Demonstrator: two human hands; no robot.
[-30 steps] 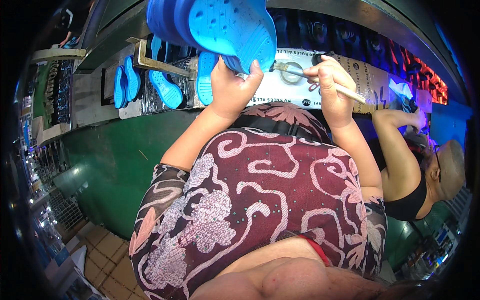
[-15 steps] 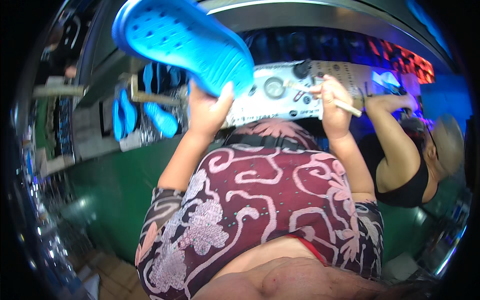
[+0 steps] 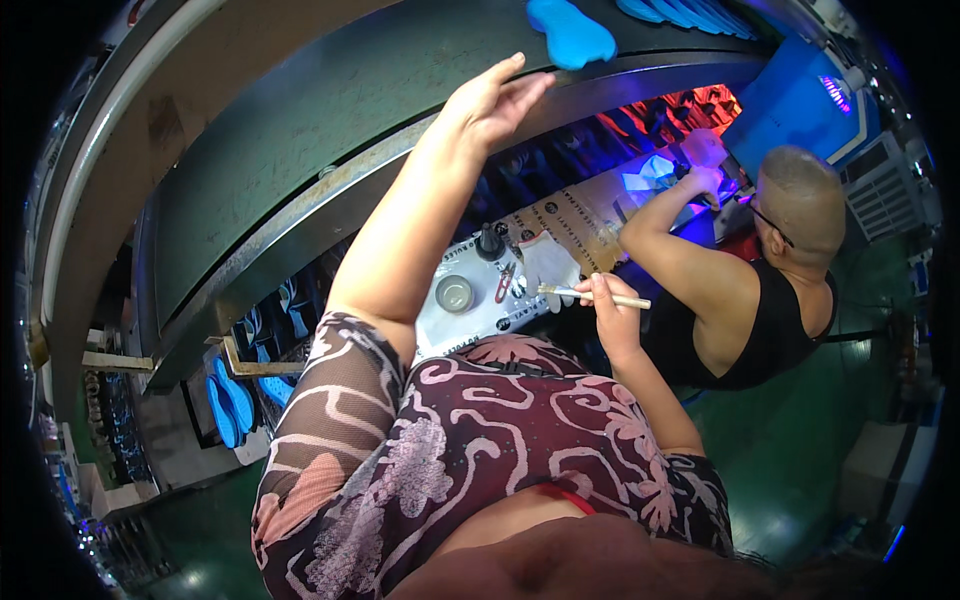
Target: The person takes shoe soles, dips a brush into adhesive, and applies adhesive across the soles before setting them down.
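My left hand (image 3: 495, 105) is stretched out over the near edge of the dark conveyor belt (image 3: 330, 120), fingers spread and nothing in them. Just beyond its fingertips a blue shoe sole (image 3: 572, 35) lies on the belt, apart from the hand. My right hand (image 3: 615, 318) grips a pale-handled brush (image 3: 628, 300), its bristles pointing left above the worktable. Under the brush tip, a whitish glove (image 3: 550, 262) lies on the table. Left of it are red-handled snips (image 3: 504, 284), a small round bowl (image 3: 455, 293) and a black bottle (image 3: 490, 243).
More blue soles (image 3: 690, 14) lie in a row farther along the belt. Others (image 3: 228, 400) sit on a rack at left. A co-worker (image 3: 760, 270) works close at right under purple light, beside a blue machine (image 3: 790, 100).
My left hand has gone forward over the belt and let go of the blue sole, which now lies there. My right hand still holds the brush. The view has turned.
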